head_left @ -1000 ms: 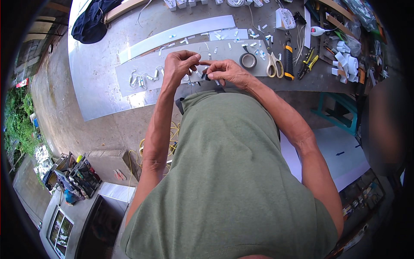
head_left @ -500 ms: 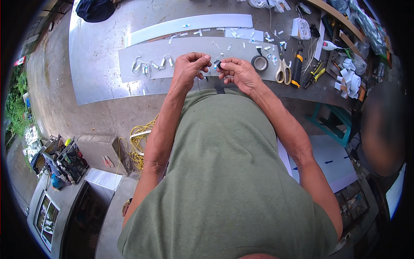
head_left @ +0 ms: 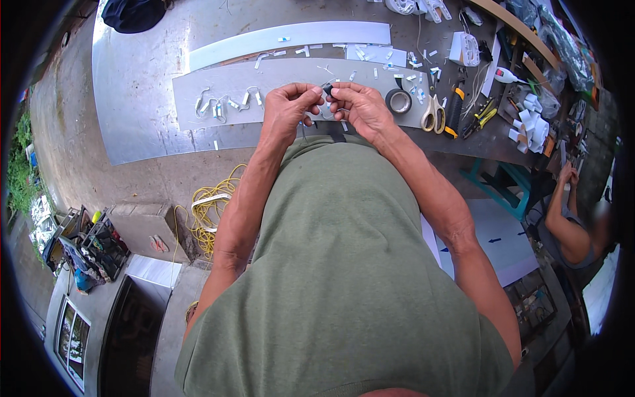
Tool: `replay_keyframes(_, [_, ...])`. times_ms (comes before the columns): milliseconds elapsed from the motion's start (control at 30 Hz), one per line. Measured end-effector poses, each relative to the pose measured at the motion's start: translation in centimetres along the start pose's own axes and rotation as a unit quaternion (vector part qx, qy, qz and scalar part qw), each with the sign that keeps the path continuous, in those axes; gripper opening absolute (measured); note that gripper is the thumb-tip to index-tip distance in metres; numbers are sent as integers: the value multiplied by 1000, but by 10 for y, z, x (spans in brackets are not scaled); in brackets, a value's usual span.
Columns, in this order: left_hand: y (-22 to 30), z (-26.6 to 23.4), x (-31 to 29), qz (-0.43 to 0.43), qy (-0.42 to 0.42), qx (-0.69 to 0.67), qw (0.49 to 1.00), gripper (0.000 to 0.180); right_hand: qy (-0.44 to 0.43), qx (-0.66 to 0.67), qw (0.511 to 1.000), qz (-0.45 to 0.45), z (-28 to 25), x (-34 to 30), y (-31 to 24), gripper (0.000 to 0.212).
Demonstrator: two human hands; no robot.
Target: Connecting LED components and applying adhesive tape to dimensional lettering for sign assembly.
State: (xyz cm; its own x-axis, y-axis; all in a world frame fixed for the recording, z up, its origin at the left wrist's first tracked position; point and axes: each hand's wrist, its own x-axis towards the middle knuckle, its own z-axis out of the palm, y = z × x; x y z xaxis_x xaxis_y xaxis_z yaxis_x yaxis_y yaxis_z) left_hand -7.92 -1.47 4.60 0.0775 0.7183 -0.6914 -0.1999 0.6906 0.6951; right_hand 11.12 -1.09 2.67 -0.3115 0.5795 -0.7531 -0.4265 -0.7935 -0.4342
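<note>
Both my hands meet over the near edge of a grey panel strip [head_left: 278, 73] on the metal table. My left hand [head_left: 289, 111] is closed in a pinch on a thin wire, part of which hangs below the fingers. A short piece of black tape [head_left: 327, 88] is pinched in my right hand [head_left: 362, 109], its end touching the left fingertips. To the left, a string of small white light modules [head_left: 233, 104] joined by wire lies on the panel. A roll of black tape [head_left: 410, 100] rests just right of my right hand. The exact contact between tape and wire is hidden.
Scissors [head_left: 433, 114], a utility knife [head_left: 455, 109] and yellow-handled pliers [head_left: 488, 114] lie at the right. White curved strip [head_left: 291, 41] and scattered small scraps lie beyond. A dark cap [head_left: 133, 14] sits far left. Another person [head_left: 572, 231] is at far right, near a teal stool [head_left: 509, 188].
My right hand has moved slightly left and up, bringing the black tape against my left fingertips. The view has shifted a little, and the person at the right now shows more clearly.
</note>
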Motion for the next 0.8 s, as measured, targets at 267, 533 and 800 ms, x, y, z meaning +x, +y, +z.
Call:
replay_keyframes(267, [-1,0,0,-25,-4,10,1000,22,5,-49,999,-22,2,-1,-4,21])
replay_keyframes(533, [-4,0,-2,-24,0,9,1000,21,0,-59,998,-20,2,-1,-6,20])
replay_keyframes(800, [-2,4,-5,-21,19,-7,1000,24,-22,-70,997,-7,1,-3,-11,19])
